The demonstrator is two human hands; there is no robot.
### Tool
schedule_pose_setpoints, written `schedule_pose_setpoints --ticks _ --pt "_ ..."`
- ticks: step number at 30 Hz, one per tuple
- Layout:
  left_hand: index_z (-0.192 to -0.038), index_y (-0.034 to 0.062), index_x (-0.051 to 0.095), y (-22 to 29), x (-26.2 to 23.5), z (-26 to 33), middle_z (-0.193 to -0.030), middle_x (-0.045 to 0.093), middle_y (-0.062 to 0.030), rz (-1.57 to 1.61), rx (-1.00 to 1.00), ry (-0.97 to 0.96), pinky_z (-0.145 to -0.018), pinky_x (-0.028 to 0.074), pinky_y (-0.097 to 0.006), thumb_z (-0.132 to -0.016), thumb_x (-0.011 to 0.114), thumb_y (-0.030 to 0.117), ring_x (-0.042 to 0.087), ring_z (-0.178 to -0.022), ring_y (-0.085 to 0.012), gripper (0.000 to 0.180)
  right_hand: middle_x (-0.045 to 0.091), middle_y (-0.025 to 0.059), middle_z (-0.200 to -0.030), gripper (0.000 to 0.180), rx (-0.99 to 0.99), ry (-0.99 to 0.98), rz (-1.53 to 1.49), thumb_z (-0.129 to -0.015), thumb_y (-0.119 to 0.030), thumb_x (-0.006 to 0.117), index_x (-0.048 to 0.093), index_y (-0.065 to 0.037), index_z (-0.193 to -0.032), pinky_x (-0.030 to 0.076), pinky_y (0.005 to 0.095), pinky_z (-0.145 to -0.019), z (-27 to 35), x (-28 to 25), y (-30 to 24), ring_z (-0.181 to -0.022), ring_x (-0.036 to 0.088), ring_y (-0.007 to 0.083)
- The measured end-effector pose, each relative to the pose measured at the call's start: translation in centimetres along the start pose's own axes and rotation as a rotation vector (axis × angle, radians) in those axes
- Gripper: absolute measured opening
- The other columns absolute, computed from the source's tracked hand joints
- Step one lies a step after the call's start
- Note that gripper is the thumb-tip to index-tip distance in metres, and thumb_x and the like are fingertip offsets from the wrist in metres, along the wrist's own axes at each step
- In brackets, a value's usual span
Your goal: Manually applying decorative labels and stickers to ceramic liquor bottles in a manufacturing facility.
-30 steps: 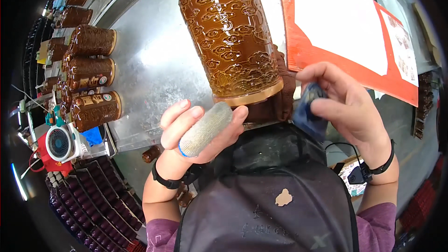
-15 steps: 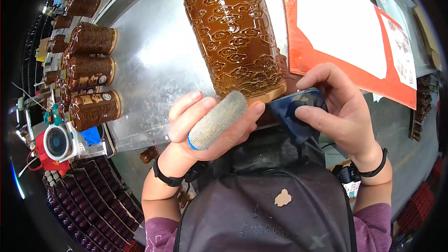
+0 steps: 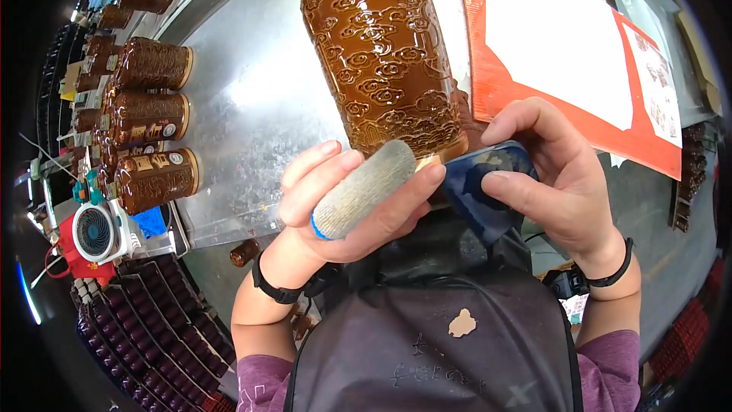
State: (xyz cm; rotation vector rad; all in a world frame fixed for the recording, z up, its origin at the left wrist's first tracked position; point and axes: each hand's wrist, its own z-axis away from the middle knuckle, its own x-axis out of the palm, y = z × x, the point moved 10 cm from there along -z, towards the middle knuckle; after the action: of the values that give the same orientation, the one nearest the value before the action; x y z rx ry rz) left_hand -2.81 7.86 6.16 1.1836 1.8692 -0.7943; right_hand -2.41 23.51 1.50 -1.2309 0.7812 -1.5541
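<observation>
A large amber-brown glass jar [image 3: 385, 53] with raised cloud patterns lies tilted over the bench, its gold-banded base [image 3: 431, 160] toward me. Against that base is my left hand [image 3: 358, 198], fingers curled and one wearing a grey knit finger cot [image 3: 364, 191] with a blue edge. The thumb tip presses near the band; whatever it pinches is hidden. My right hand [image 3: 545, 175] holds a thin dark-blue flexible sheet [image 3: 488, 187] between thumb and fingers, with its left corner close to the left thumb and the jar's base.
Several brown jars [image 3: 152, 118] lie stacked on the metal bench [image 3: 255, 122] at left. A red-orange board [image 3: 480, 69] with white paper [image 3: 557, 38] leans at right. At lower left are a small white fan [image 3: 95, 233] and rows of dark red items [image 3: 145, 328].
My left hand has shifted slightly right and up along the jar's base, its thumb nearer the sheet. A pale patch shows on the gold band. My right hand keeps its hold.
</observation>
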Motion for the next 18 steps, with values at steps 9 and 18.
schedule_pose_setpoints --ticks 9,18 --pt "-0.106 0.0263 0.077 0.0 0.4 -0.4 -0.124 0.045 -0.0081 0.04 0.006 0.005 -0.101 0.041 -0.045 -0.073 0.079 0.047 0.033 -0.123 -0.0283 0.039 0.054 0.0023 -0.106 0.035 -0.002 0.042 -0.007 -0.081 0.004 0.069 0.054 -0.002 -0.112 0.044 0.0232 -0.086 0.1 -0.7 0.3 -0.097 0.055 0.0083" --pt "-0.107 0.0266 0.076 -0.5 -0.7 0.1 -0.118 0.054 -0.0041 0.073 -0.043 0.107 -0.099 0.043 -0.039 -0.08 0.073 0.044 0.04 -0.118 -0.0261 0.033 0.06 0.0042 -0.108 0.031 -0.043 0.094 0.001 -0.087 0.002 0.068 0.055 0.001 -0.115 0.048 0.0223 -0.087 0.2 -2.8 0.4 -0.097 0.058 0.0073"
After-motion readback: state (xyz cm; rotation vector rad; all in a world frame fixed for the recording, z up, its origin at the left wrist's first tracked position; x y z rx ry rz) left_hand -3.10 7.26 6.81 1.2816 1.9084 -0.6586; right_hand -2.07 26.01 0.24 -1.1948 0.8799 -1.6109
